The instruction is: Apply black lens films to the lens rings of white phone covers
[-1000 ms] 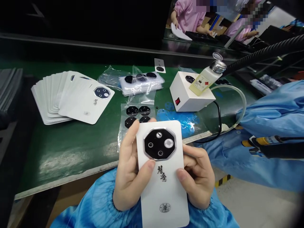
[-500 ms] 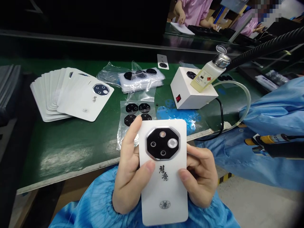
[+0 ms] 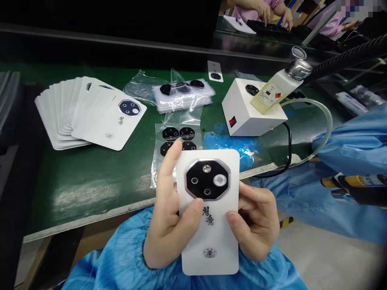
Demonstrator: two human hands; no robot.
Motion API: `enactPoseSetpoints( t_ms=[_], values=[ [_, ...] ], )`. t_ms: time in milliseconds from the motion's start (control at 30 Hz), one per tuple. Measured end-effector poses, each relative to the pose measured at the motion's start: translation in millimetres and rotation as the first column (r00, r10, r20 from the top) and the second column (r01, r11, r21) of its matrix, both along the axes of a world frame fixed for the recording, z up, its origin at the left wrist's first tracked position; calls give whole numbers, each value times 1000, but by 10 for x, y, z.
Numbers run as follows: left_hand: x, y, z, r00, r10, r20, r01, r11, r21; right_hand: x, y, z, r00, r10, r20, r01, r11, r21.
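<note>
Between my two hands I hold a white phone back cover [image 3: 223, 237] upright, its outer face toward me. A black octagonal camera lens plate [image 3: 199, 182] in a silver frame sits near its top, with dark lettering and an oval emblem below. My left hand [image 3: 169, 217] grips the left edge, thumb just below the frame and index finger at the top corner. My right hand [image 3: 256, 221] is closed on the right edge, thumb on the front. The fingers behind the cover are partly hidden. Beyond it lies a clear sheet of black lens plates [image 3: 171, 133], partly covered.
A fanned stack of white covers [image 3: 99, 117] lies left on the green bench [image 3: 90, 193]. Bagged lens sheets [image 3: 184, 100] lie behind. A white box [image 3: 250, 117] bears a pump bottle [image 3: 278, 88]; blue film pieces [image 3: 229, 147] lie beside it. Co-workers are at right and across.
The view has shifted slightly, so the bench things sit further right. My left thumb has slid a little up and right on the cover. Both hands still hold it.
</note>
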State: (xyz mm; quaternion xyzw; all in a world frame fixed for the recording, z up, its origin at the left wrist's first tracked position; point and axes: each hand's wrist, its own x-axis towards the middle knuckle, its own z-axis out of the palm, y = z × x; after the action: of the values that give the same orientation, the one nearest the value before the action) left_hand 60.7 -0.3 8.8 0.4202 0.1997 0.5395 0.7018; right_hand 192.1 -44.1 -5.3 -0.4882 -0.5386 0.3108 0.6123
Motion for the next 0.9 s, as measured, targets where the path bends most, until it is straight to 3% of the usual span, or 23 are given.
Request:
enactPoseSetpoints(
  t_ms=[167, 367, 633, 900],
  values=[
    [-19, 27, 1, 994, -65, 83, 66, 998, -18, -7, 38, 4, 999, -15, 46, 14, 1000, 21],
    [-12, 47, -26, 999, 15, 36, -12, 998, -66, -20, 63, 1, 998, -5, 68, 0, 998, 63],
    [-44, 65, -48, 996, 6, 84, -2, 999, -42, -30, 48, -3, 995, 38, 92, -44, 997, 67],
    [-97, 103, -28, 1000, 8, -9, -8, 1000, 0, 24, 9, -61, 968, -76, 238, 53, 994, 101]
  ],
)
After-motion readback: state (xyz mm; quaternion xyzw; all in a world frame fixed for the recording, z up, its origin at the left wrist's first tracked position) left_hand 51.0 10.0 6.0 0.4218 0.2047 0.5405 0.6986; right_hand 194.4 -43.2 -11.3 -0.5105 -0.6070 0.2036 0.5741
